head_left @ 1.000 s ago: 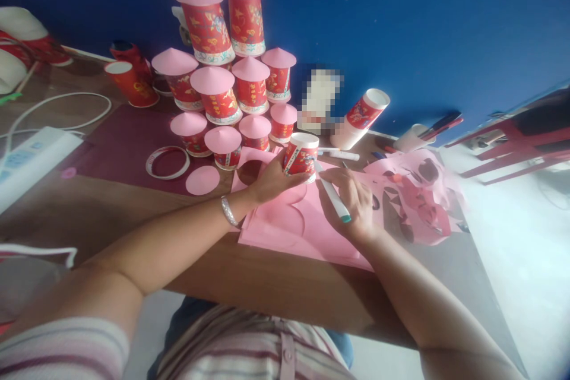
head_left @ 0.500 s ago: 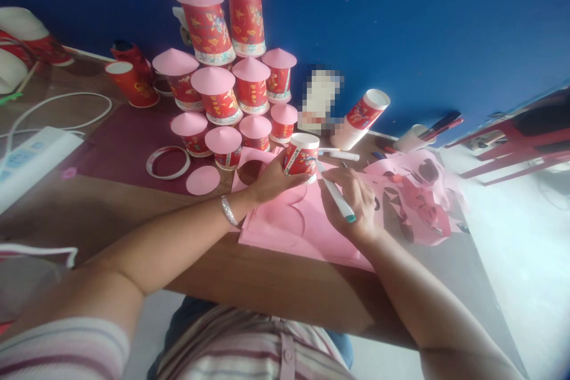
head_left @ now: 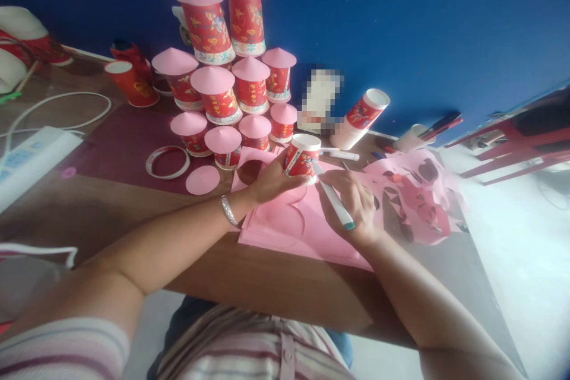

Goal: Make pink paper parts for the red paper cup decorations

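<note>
My left hand (head_left: 272, 181) is closed round the side of a red patterned paper cup (head_left: 303, 157), its white end facing up. In my right hand (head_left: 354, 199) a white marker pen (head_left: 335, 203) with a teal end is gripped, its front end close to the cup's lower right side. I cannot tell whether the tip touches the cup. Under both hands lie stacked sheets of pink paper (head_left: 271, 237) with curved outlines on them. Left of the sheets is a pink paper disc (head_left: 202, 180).
Several red cups topped with pink paper cones (head_left: 212, 80) stand stacked behind. A stack of cups (head_left: 363, 119) leans at the blue wall. Pink scraps (head_left: 423, 208) lie right, a white ring (head_left: 167, 162) and power strip (head_left: 38, 157) left. A pink stool (head_left: 525, 142) stands beyond the table.
The cup in my left hand has turned or tilted slightly. The marker in my right hand has shifted a little, its teal end moving slightly left and down.
</note>
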`<state>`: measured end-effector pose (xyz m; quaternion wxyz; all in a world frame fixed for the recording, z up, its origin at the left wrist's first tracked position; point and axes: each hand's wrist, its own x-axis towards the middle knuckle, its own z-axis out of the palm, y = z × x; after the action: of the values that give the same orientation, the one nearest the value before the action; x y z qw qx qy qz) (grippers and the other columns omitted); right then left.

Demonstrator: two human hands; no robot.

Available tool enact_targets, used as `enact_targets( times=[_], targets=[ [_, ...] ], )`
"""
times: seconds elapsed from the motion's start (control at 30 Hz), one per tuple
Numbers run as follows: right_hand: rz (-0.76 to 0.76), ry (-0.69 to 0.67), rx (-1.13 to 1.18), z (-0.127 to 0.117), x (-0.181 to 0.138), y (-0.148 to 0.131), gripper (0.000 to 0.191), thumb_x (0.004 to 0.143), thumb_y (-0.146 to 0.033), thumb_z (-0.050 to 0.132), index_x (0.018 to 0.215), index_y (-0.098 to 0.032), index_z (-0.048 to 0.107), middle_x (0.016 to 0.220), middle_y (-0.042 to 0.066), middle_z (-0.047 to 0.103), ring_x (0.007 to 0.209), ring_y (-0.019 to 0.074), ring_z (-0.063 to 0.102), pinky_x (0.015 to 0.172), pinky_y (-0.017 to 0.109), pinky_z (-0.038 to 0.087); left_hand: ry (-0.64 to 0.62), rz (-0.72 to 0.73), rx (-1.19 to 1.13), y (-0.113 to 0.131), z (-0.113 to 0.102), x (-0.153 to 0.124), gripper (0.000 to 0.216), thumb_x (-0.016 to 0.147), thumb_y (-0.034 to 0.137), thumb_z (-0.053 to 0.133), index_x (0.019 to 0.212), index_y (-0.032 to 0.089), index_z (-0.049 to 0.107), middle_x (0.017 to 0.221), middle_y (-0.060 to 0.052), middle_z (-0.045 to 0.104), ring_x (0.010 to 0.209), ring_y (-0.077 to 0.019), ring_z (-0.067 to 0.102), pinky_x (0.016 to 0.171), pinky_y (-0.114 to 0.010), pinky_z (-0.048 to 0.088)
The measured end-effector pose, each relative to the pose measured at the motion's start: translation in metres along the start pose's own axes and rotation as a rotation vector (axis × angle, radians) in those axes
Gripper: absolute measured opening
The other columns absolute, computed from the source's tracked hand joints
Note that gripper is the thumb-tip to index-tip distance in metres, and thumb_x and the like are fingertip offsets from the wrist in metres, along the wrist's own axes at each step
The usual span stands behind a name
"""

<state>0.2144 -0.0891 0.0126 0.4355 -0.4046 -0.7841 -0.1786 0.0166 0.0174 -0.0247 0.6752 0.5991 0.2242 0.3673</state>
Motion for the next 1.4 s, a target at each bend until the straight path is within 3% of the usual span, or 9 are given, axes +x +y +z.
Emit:
enact_targets(
  times=[0.37,1.13,1.4],
  targets=[
    [0.009,-0.017,0.005,-0.0003,0.0006,0.0007,0.035,0.115,-0.011,0.067,0.147,-0.025,0.065,0.115,0.007,0.087,0.097,0.0226,0.088,0.079,0.032,0.071,-0.013,0.043,0.005,-0.0079,-0.0003,0.0013,0.08,0.084,0.063,0.105,0.141,0.021,0.069,0.13,-0.013,0.084,0.118,-0.031,0.081,0.106,-0.047,0.068],
    [-0.021,-0.063,0.01,-0.0004,0.0066,-0.005,0.025,0.112,-0.009,0.065,0.133,-0.023,0.066,0.1,0.004,0.083,0.087,0.0202,0.084,0.07,0.028,0.066,0.032,0.033,0.051,-0.0095,-0.0023,0.0037,0.094,0.079,0.073,0.104,0.148,0.023,0.065,0.144,-0.016,0.08,0.137,-0.0398,0.076,0.117,-0.059,0.064],
    [-0.041,-0.029,0.008,0.0005,0.0047,-0.004,0.023,0.113,-0.008,0.065,0.132,-0.02,0.067,0.101,0.006,0.082,0.086,0.0192,0.082,0.069,0.029,0.064,0.027,0.002,0.043,-0.0028,-0.0004,0.0003,0.092,0.078,0.071,0.104,0.146,0.022,0.065,0.14,-0.015,0.081,0.133,-0.0371,0.077,0.117,-0.056,0.064]
  ],
)
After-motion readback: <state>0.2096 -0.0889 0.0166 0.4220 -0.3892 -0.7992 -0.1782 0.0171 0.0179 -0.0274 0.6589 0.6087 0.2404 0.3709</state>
